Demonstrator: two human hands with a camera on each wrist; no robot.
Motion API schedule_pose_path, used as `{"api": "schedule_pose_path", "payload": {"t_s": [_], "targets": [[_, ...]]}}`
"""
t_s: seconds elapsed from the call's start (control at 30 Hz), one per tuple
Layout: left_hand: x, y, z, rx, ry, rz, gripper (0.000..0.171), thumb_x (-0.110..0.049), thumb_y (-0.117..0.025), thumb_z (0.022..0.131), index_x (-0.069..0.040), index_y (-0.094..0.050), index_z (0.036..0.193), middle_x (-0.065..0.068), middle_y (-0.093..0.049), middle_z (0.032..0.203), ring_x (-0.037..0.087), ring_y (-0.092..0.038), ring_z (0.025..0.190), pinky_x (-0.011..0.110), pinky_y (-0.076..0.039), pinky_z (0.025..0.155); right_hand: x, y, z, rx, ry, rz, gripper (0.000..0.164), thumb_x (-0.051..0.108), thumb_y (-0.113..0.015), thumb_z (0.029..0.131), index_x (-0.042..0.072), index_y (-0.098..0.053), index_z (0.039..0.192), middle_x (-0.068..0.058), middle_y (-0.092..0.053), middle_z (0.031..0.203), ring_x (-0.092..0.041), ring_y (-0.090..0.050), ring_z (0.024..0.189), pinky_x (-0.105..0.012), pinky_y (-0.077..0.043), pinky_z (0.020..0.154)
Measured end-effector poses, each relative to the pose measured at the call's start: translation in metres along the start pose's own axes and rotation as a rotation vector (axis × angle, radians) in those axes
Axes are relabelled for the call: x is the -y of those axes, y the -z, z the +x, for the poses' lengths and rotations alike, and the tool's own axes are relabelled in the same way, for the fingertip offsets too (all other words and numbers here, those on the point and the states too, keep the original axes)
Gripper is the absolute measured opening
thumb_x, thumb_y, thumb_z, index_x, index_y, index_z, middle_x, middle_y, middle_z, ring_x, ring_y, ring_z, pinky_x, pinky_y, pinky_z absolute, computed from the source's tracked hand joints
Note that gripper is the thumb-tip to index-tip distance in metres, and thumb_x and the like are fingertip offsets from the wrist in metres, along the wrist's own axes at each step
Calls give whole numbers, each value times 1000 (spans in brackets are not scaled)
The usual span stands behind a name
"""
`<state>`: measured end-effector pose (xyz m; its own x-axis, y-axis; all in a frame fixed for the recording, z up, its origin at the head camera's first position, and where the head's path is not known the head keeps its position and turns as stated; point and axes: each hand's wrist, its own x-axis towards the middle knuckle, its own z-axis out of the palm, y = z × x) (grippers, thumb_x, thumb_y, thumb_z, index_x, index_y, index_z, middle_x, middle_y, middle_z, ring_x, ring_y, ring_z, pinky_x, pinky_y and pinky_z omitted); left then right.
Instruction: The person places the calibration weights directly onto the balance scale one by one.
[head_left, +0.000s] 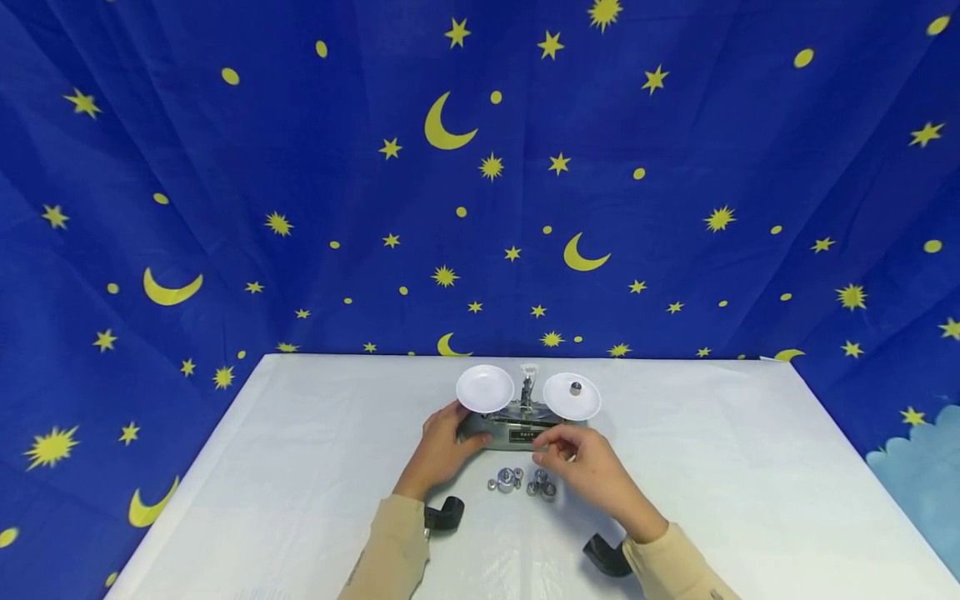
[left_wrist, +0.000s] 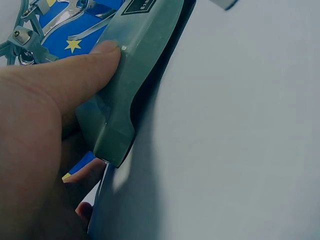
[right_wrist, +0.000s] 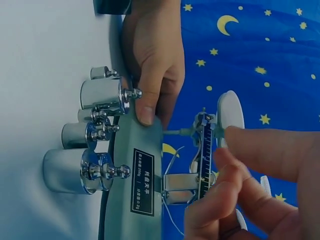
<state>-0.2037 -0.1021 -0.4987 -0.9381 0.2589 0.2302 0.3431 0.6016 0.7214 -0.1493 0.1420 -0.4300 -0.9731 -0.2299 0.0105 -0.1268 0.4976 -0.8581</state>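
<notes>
A green-grey pan balance (head_left: 491,437) stands on the white table, its dark label facing front. My left hand (head_left: 444,446) grips the base's left end, thumb (left_wrist: 102,57) on the front face and the other fingers partly hidden behind. My right hand (head_left: 588,467) hovers by the right half of the base, fingers loosely bent. In the right wrist view its fingertips overlap the graduated beam (right_wrist: 205,150), and no object shows between them. The left pan (head_left: 485,389) holds nothing; on the right pan (head_left: 558,407) sits a small metal weight (head_left: 576,388).
Two clusters of knobbed metal weights stand close before the balance: one on the left around a larger weight (head_left: 506,480), another on the right (head_left: 549,492). Black wrist mounts (head_left: 607,557) jut out beneath both forearms. A blue star-and-moon cloth (head_left: 517,200) hangs behind the table.
</notes>
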Motion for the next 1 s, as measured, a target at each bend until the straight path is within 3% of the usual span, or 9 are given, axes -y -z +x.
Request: {"api": "schedule_pose_path", "payload": {"t_s": [0.47, 0.73, 1.0], "targets": [[0, 0, 1, -3, -7, 7, 64, -28, -76, 88, -2, -54, 143, 17, -52, 147, 35, -45, 139, 60, -24, 116, -16, -2, 4, 88, -86, 40, 18, 12, -77, 84, 3, -73, 100, 0, -57, 74, -14, -51, 65, -23, -42, 56], [2, 0, 1, -3, -17, 5, 64, -29, -76, 89, -3, -54, 143, 17, -52, 148, 34, -44, 139, 60, -24, 116, -29, 0, 7, 163, -57, 95, 20, 11, -79, 83, 1, -72, 100, -2, -58, 74, -14, -50, 63, -22, -41, 52], [1, 0, 0, 5, 3, -13, 65, -29, -75, 89, -2, -53, 144, 17, -51, 148, 35, -43, 140, 59, -22, 117, -36, 2, 9, 193, -42, 69, 18, 9, -79, 82, 2, -73, 97, 0, -57, 73, -14, -50, 65, -21, -41, 53]]}}
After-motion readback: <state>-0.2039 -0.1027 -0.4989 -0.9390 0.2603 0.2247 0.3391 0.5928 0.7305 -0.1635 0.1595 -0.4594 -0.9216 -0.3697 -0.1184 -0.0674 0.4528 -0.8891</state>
